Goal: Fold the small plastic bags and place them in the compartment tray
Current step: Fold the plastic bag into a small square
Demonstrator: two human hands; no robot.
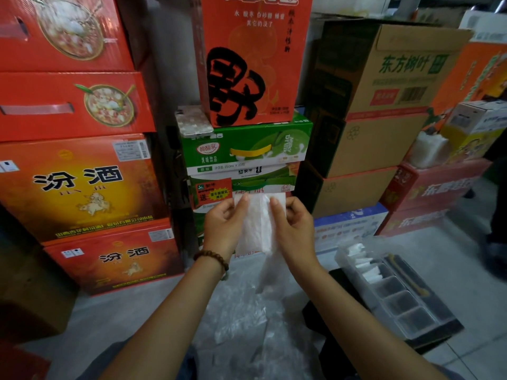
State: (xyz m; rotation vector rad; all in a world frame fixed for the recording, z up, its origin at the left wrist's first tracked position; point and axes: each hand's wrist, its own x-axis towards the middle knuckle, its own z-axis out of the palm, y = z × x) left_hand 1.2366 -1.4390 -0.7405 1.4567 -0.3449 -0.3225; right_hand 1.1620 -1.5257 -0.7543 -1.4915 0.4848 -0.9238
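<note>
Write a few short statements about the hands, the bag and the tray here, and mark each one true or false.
1. Both the left hand and the right hand hold the plastic bag. True.
2. The bead bracelet is on the right wrist. False: it is on the left wrist.
3. Every compartment of the tray is filled. False: only the far ones hold folded bags; the near ones are empty.
4. A phone lies on the green box. True.

plastic bag (pixel 258 223): translucent white, held upright at centre, partly folded lengthwise.
compartment tray (pixel 411 319): dark, divided, laid at near right.
folded bags (pixel 362 266): white, packed into the tray's far compartments.
</note>
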